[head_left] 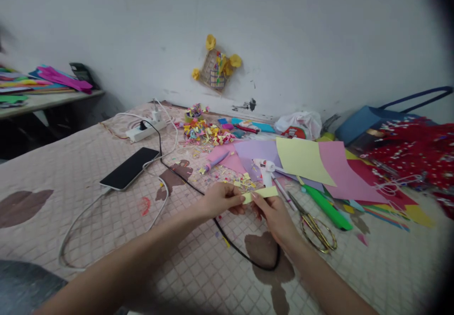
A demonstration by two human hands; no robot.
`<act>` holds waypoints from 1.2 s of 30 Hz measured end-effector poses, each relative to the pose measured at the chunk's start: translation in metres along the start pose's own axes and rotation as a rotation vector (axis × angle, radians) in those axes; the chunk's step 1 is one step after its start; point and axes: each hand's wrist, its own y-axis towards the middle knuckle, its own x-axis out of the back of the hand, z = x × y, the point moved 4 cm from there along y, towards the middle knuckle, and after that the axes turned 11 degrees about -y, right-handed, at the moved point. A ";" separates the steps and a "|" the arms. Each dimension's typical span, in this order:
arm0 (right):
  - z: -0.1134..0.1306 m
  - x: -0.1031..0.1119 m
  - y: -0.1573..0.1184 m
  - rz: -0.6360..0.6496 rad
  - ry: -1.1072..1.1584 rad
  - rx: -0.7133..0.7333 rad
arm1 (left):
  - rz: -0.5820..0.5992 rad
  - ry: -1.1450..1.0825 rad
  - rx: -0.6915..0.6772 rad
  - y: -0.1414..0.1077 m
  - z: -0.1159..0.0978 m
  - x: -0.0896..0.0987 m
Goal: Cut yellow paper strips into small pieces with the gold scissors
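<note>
A narrow strip of pale yellow paper (268,192) is stretched between my two hands, above the quilted table cover. My left hand (222,198) pinches its left end between thumb and fingers. With its thumb on top, my right hand (271,209) grips the strip near its middle, and the free end sticks out to the right. Just beyond the hands are a white glue gun (266,167) and small paper scraps (244,182). Gold-handled scissors (314,225) lie right of my right hand, beside a green cutter (328,207).
Coloured paper sheets (303,159) spread behind the hands, near a heap of paper curls (207,133). A black cord (184,181) runs under my left wrist. At left lie a phone (130,168) and a power strip (147,131); a blue bag (369,121) stands at right.
</note>
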 end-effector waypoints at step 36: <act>0.014 -0.004 -0.006 0.064 -0.089 0.045 | -0.118 0.065 -0.313 0.001 -0.007 0.001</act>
